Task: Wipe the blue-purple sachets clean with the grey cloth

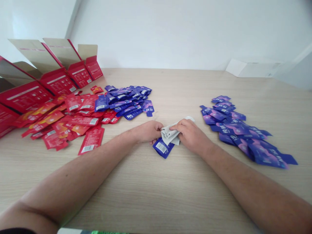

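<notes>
1. So the blue packet is on the table, mid-view between the two hands, lying at an angle. Deep blue, with a white barcode panel near its lower end and some tiny pale print.
2. Folded grey cloth sits over its upper part: pale, kinda rumpled, a few layers thick.
3. Right hand is closed around the cloth, fingers bent over the top of it.
4. Left hand is curled up narrow at the packet's upper left, right by the cloth's edge. Can't tell if it's pinching packet, cloth or both, the fingertips are tucked away.
5. Hidden stuff: the packet's top end is under cloth and fingers, its underside faces the table, and the small print is too tiny to read.
6. Pile of purple-blue packets over on the right looks a bit blurry up close.
7. Red boxes on the left run out of frame, and both arms get cut off at the bottom.
</notes>
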{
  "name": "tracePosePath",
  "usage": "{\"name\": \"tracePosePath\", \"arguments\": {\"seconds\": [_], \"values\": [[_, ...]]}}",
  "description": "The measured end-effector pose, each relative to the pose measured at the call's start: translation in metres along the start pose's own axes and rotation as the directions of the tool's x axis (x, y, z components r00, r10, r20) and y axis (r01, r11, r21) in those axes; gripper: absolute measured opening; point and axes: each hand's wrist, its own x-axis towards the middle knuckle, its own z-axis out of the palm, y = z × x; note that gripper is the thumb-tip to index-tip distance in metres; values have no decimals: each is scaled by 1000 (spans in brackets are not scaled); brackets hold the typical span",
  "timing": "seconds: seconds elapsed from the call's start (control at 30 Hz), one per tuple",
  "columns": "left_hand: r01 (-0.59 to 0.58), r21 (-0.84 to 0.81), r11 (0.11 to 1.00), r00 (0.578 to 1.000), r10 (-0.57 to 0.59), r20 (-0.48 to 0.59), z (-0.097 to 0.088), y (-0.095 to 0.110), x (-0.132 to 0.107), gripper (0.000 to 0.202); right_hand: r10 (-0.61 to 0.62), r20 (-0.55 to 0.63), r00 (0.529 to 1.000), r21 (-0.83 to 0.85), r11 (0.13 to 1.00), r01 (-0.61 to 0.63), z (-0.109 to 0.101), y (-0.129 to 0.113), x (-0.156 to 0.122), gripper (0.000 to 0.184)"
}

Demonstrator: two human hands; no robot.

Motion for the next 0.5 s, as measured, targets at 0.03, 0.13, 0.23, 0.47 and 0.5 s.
{"name": "tracePosePath", "arguments": {"seconds": [0.03,0.13,0.23,0.47,0.5], "values": [[-3,5,1000,1000,3,-1,0,0,0,5,3,2,1000,-4,1000,-3,0,0,0,40],[0,6,1000,1000,0,-3,1,0,0,7,-16,31,999,0,1000,16,0,2,-1,41],[-11,-12,1000,1000,11,5,1,0,0,11,44,27,999,-58,997,-43,-2,8,0,41],[13,-76,997,995,-20,-96,3,-3,4,14,110,80,991,-107,989,-102,-11,-12,-3,36],[8,-78,997,993,-17,-115,2,-3,4,14,90,93,992,-75,994,-84,-12,-22,-4,36]]}}
